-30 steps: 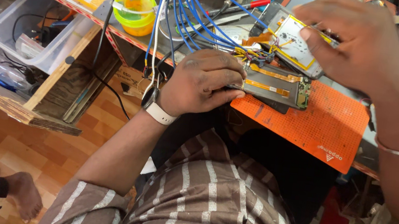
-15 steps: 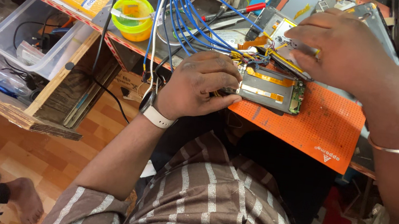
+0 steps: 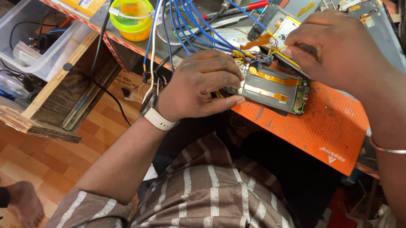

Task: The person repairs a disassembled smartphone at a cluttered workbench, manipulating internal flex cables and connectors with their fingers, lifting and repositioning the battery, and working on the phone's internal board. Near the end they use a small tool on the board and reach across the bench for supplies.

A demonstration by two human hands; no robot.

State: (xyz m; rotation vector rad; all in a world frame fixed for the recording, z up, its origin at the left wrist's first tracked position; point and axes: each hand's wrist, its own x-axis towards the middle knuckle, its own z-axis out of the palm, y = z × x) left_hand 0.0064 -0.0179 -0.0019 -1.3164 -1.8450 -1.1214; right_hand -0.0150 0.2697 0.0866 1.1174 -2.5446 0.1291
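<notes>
A: Holding the dark rectangular module (image 3: 273, 89) at its near-left end, your left hand (image 3: 198, 90) curls over that corner, thumb underneath, fingers pressed down on top. Where does the module lie?

B: On the orange perforated mat (image 3: 331, 131), at the mat's far-left edge. Its long axis runs along the mat's length, from your left hand toward the small green circuit strip (image 3: 302, 90) at its other end. Two orange flex ribbons (image 3: 270, 78) run along that same axis.

A: And your right hand (image 3: 344, 51)?

B: It sits just beyond the module's far edge, fingers drawn together, pinching a thin yellowish piece (image 3: 280, 50) by the tips. What the piece is cannot be told at this size.

A: Which hand is nearer the module?

B: Your left; it touches the module. Your right works slightly apart from it, above the far side, where the blue wire bundle (image 3: 189, 18) comes down and meets the module's far-left corner.

A: Other landmarks?

B: Left of the mat, well apart, stands a yellow-green tape roll (image 3: 131, 17); farther left, a clear plastic bin (image 3: 25, 38) on the lower shelf.
</notes>
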